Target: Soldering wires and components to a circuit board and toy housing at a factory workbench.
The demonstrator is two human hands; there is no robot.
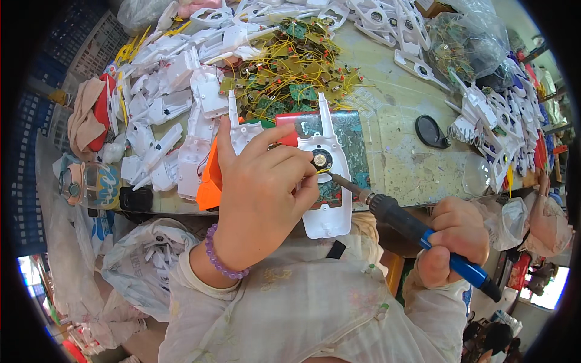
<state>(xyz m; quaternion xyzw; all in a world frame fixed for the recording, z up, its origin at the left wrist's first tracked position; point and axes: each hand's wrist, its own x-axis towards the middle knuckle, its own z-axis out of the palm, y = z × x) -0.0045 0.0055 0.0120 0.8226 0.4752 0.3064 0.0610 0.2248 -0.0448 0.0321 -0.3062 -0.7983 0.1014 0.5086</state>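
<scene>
A white plastic housing (333, 222) lies over the near edge of the surface (405, 172), its black speaker (321, 159) beside the tip of a soldering iron (402, 221) gripped in the right hand (455, 239); whether the left hand (266, 175) grips anything cannot be told.

Blue lettering (109, 186) on clear bottle (91, 181)

White plastic shell (327, 219) lying hollow-side up, round black speaker (322, 160) inside, slanted blue-and-black soldering iron (402, 219), tip beside speaker
</scene>
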